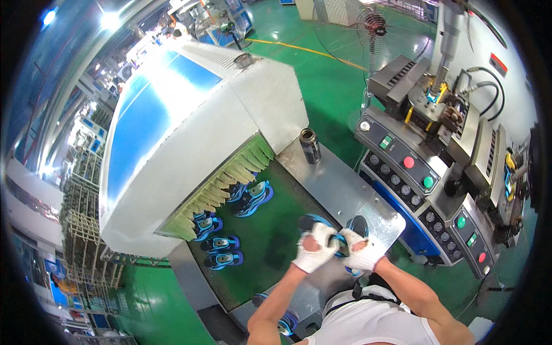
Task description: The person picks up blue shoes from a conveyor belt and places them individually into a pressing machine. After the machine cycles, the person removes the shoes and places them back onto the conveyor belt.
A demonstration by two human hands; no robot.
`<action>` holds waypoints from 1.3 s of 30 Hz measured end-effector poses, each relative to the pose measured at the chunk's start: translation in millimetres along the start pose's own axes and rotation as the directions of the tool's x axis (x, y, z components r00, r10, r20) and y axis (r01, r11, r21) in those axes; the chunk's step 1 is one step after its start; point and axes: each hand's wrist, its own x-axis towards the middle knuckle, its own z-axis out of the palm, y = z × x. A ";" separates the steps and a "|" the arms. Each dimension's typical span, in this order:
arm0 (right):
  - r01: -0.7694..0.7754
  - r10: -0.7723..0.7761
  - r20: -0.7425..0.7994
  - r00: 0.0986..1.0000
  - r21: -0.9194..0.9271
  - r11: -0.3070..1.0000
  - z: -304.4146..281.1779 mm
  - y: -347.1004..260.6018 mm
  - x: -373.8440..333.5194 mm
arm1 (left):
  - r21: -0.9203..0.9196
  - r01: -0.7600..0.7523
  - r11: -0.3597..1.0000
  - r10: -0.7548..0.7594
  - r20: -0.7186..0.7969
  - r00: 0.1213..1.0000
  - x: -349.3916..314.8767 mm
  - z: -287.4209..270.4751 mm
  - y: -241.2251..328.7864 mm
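My left hand (315, 247) and my right hand (359, 246) are close together over the metal ledge, both in white gloves with worn, reddish patches. The left one is closed around a black and bright-blue shoe (313, 221), whose end sticks out beyond the glove. My right hand is closed on a second dark shoe (358, 223) with blue edging. Between the gloves shows a dark, blue-rimmed opening (341, 246); which shoe it belongs to I cannot tell. Fingers and gloves hide much of both shoes.
Several black and blue shoes (222, 260) lie on the green conveyor belt (276, 230), by a yellow-green strip curtain (224, 190) on a white and blue machine (190, 121). A dark flask (310, 146) stands on the metal ledge (333, 178). At right is a press with control panels (402, 158).
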 end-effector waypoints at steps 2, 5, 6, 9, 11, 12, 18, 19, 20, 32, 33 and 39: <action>-0.016 0.046 -0.092 0.995 0.307 0.952 -30.3 -6.7 -18.2 | 0.044 -0.116 0.992 0.112 0.081 0.990 17.5 7.0 61.1; 0.230 -0.166 -0.315 0.935 0.179 0.957 4.2 100.2 -11.1 | -0.089 -0.322 0.943 0.328 0.070 0.942 70.2 8.0 114.4; 0.121 -0.013 -0.223 0.975 0.477 0.871 -15.0 103.3 -26.1 | -0.132 -0.377 0.917 0.388 0.066 0.919 83.3 15.7 123.3; -0.182 0.292 0.098 0.951 0.944 0.275 -77.4 107.3 -83.5 | -0.199 -0.499 0.843 0.473 -0.166 0.865 138.5 28.1 174.3; 0.052 0.209 -0.046 0.977 0.998 -0.023 -114.5 107.3 -120.9 | -0.050 -0.532 0.845 0.496 -0.299 0.815 173.0 16.0 203.8; 0.025 0.254 -0.027 0.967 1.000 0.012 -118.4 131.6 -133.0 | 0.053 -0.513 0.857 0.497 -0.346 0.795 186.6 15.0 211.1; 0.378 0.383 -0.269 0.884 0.893 -0.245 -176.2 194.6 -209.8 | -0.176 -0.129 0.976 0.060 -0.349 0.935 219.0 69.3 177.9; 0.402 0.362 -0.324 0.874 0.901 -0.162 -157.1 240.4 -213.8 | -0.187 -0.149 0.971 0.074 -0.357 0.931 223.6 79.1 182.1; 0.489 0.314 -0.408 0.857 0.835 -0.251 -154.9 255.6 -219.2 | -0.172 -0.142 0.975 0.081 -0.320 0.944 226.5 89.1 187.3; 0.712 0.588 -0.507 0.630 0.679 -0.177 -131.9 298.7 -222.1 | -0.167 -0.078 0.983 0.054 -0.143 0.988 247.7 112.2 188.9; 0.705 0.578 -0.503 0.642 0.684 -0.188 -141.0 288.9 -220.1 | -0.155 -0.063 0.986 0.042 -0.135 0.990 247.7 109.6 185.1; 0.690 0.540 -0.497 0.679 0.683 -0.240 -184.1 247.7 -208.1 | -0.142 -0.016 0.990 0.004 -0.088 0.996 249.0 102.6 172.7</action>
